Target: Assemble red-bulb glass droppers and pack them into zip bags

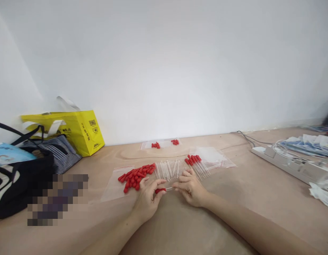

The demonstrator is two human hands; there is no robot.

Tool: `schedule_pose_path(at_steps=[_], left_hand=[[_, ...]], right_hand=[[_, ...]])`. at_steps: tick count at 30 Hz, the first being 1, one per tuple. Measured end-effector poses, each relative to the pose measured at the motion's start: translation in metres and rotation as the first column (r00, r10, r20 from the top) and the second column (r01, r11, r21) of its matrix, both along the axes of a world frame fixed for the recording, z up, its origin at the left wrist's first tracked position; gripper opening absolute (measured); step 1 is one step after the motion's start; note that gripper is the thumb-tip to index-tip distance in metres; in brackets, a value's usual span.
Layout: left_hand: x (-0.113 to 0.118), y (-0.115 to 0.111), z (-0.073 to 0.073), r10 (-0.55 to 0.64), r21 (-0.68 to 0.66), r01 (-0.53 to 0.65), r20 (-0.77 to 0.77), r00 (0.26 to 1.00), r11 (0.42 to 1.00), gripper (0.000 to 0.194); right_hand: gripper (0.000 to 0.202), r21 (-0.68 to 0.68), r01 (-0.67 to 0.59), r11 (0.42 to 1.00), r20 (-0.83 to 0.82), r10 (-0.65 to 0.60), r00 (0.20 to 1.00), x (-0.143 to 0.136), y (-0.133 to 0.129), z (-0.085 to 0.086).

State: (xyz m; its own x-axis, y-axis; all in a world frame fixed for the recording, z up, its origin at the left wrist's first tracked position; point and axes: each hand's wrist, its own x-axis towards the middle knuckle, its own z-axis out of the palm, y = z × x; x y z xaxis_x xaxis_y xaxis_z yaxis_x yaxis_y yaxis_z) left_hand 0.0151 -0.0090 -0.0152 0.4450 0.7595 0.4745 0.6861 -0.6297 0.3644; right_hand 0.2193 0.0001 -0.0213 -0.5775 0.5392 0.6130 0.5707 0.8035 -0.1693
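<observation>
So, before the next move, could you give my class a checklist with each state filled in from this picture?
1. Left hand grips a red bulb: ok.
2. Right hand holds a clear tube: ok.
3. Tube fully seated in the bulb: cannot tell; fingers hide part of it.
4. Spare bulbs at hand: ok, piled beyond the left hand.
5. Loose tubes all lying parallel: not ok, some slant across others.
6. Red-capped tubes grouped together: ok, right of the loose tubes.

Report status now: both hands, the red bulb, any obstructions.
Left hand pinching red bulb. Right hand holding slim clear tube. Tube meets bulb; seating depth unclear. Nothing seen blocking between hands; loose tubes lie just beyond.
</observation>
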Motion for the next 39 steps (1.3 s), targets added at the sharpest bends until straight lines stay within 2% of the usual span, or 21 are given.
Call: schedule_pose_path(at_steps=[14,20,26,35,37,39], left_hand=[[0.001,-0.001,-0.004,-0.054,0.017,0.054,-0.049,0.997,0.998,0.029],[0.001,0.0,0.002,-0.069,0.009,0.07,-0.074,0.995,0.997,0.027],[-0.002,0.003,0.009,0.01,0.055,-0.004,-0.12,0.993,0.998,0.015],[-0.005,0.003,0.005,0.052,0.095,-0.038,-0.147,0.988,0.995,0.019],[-0.006,0.005,0.004,0.095,0.105,-0.08,-0.144,0.985,0.991,0.019],[-0.008,0.006,0.003,0.169,0.116,-0.155,-0.124,0.978,0.981,0.031]], right_hand=[[0.019,-0.119,0.01,0.993,-0.005,-0.011,1.0,-0.009,0.0,-0.005],[0.021,-0.175,0.047,0.983,0.009,-0.046,0.999,-0.007,-0.002,-0.001],[0.019,-0.168,0.096,0.981,-0.006,-0.098,0.995,-0.002,0.0,0.001],[0.015,-0.024,0.111,0.994,0.127,-0.107,0.986,-0.001,-0.005,0.003],[0.015,-0.022,0.143,0.99,0.13,-0.139,0.982,-0.001,-0.003,0.002],[0.015,-0.035,0.229,0.973,0.097,-0.224,0.97,0.001,0.002,0.0]])
